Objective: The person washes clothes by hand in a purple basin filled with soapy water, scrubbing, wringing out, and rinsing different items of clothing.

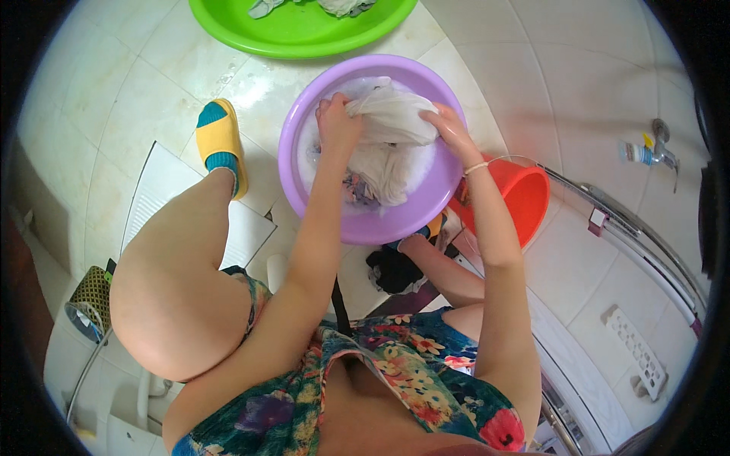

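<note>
A wet white cloth garment [395, 115] is stretched between my two hands above a purple basin [420, 216]. My left hand [337, 121] is closed on its left end, fingers curled in. My right hand [450, 131] pinches the right end, thumb and fingers together. Below, the garment's lower part hangs into sudsy water [418, 169]. A darker patterned cloth [357, 188] lies partly under it in the basin. Which garment the white cloth is, I cannot tell.
Beyond the purple basin stands a green basin [304, 42] holding light cloths. A red bucket [526, 199] is just right of my right forearm. Dark cloth [394, 271] lies on the tiled floor near my foot. A wall tap [663, 152] sticks out at the right.
</note>
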{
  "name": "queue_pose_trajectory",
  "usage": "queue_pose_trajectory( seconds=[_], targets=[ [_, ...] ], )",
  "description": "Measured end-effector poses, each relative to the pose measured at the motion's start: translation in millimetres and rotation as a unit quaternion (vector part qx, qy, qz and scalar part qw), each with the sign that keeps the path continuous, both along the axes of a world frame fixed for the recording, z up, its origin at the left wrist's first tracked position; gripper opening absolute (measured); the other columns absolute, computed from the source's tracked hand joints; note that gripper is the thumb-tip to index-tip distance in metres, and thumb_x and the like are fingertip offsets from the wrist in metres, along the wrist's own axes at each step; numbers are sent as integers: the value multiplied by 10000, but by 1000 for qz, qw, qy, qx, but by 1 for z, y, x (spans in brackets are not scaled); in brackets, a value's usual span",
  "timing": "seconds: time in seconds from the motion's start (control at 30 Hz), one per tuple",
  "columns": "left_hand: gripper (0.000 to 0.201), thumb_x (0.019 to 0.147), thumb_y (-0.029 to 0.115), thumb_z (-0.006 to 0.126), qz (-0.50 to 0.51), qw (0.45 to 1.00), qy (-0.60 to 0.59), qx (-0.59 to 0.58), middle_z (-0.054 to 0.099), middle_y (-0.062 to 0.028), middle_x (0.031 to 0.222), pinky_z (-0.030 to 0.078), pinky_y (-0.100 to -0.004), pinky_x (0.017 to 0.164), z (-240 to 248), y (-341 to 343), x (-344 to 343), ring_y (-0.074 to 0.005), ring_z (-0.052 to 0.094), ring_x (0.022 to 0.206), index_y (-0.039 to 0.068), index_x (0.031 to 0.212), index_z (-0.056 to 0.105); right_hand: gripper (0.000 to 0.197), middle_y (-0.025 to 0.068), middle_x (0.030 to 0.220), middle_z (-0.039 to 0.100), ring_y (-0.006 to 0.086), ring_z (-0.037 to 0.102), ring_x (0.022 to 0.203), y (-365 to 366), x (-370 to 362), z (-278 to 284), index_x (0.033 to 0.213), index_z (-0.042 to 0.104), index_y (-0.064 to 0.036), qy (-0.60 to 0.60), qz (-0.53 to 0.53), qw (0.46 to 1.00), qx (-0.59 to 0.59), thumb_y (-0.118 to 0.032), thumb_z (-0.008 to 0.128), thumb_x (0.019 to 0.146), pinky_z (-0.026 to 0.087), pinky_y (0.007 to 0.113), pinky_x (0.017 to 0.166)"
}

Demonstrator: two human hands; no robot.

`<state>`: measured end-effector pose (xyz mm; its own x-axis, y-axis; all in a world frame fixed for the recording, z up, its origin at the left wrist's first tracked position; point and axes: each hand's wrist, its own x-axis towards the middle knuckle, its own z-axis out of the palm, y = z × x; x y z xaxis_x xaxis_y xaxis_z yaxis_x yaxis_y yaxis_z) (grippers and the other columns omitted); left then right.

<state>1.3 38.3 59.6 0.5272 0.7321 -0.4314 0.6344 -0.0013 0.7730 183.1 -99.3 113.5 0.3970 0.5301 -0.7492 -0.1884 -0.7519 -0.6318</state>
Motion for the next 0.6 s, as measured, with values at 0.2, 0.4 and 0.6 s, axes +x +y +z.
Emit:
queue_pose_trajectory(
  seconds=[0.2, 0.4, 0.6],
  targets=[
    [512, 655, 364, 677, 60, 978, 115, -164, 579, -252, 900, 428, -433, 774, -55, -30, 2, -384, 552, 876, -69, 900, 560, 389, 202, 954, 601, 293, 579, 885, 5, -31, -103, 1004, 570, 41, -363, 126, 919, -91, -301, 532, 821, 439, 359, 784],
    [485, 644, 348, 673, 74, 979, 141, -128, 585, -241, 932, 438, -399, 767, -68, -33, 4, -347, 575, 865, -68, 875, 579, 276, 231, 884, 577, 369, 541, 854, -6, -46, -140, 927, 561, 46, -385, 265, 869, -164, -167, 532, 754, 428, 435, 756],
    [388, 794, 289, 572, 192, 920, -237, -246, 606, -127, 968, 460, -363, 769, -61, -28, 5, -252, 582, 873, -12, 1038, 554, 221, 221, 888, 580, 313, 561, 858, 22, -76, -82, 886, 579, 45, -329, -24, 934, 135, -109, 547, 731, 432, 404, 765]
  ],
)
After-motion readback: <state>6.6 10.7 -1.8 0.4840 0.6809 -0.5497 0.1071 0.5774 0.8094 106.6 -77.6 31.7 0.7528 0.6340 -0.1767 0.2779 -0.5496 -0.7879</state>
